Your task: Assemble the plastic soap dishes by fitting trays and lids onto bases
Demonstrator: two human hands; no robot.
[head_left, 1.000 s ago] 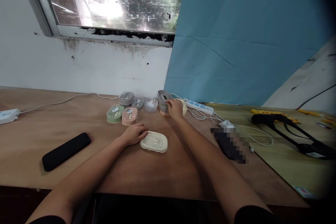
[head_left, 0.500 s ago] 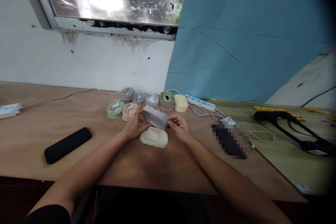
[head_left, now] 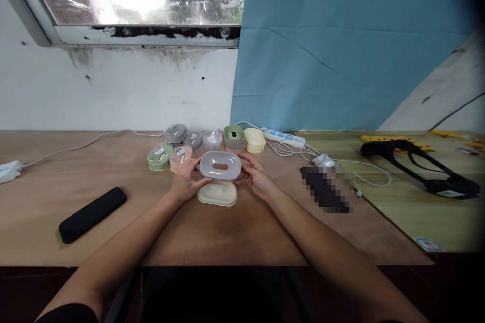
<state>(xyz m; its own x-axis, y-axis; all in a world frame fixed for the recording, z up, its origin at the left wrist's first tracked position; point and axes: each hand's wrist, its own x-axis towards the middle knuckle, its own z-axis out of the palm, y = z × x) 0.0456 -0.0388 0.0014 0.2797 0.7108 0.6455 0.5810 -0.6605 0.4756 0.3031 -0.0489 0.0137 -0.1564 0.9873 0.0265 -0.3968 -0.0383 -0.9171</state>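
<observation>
One broad brown surface [head_left: 273, 234] carries the work, with a blue sheet [head_left: 322, 65] hung beyond it. The cream base [head_left: 217, 194] lying flat near its middle serves as landmark. Well left of that base lies a black case [head_left: 93, 215]; beyond it and to the right is a white-and-blue power strip [head_left: 283, 137].

Beyond and left of the base cluster oval boxes: two grey boxes [head_left: 175, 133], a green box [head_left: 159, 157], a pink box [head_left: 181, 158] and a pale box [head_left: 212, 140]; most look already complete. Beyond and slightly right stand a cover stack [head_left: 234, 138], green on top, and a cream base stack [head_left: 254, 141], seemingly loose parts left over.

Left hand [head_left: 186, 180] and right hand [head_left: 257, 176] are narrowed on opposite ends of a grey slotted cover [head_left: 220, 160], just past the base. The two parts seem unjoined; whether they touch, I cannot tell.
</observation>
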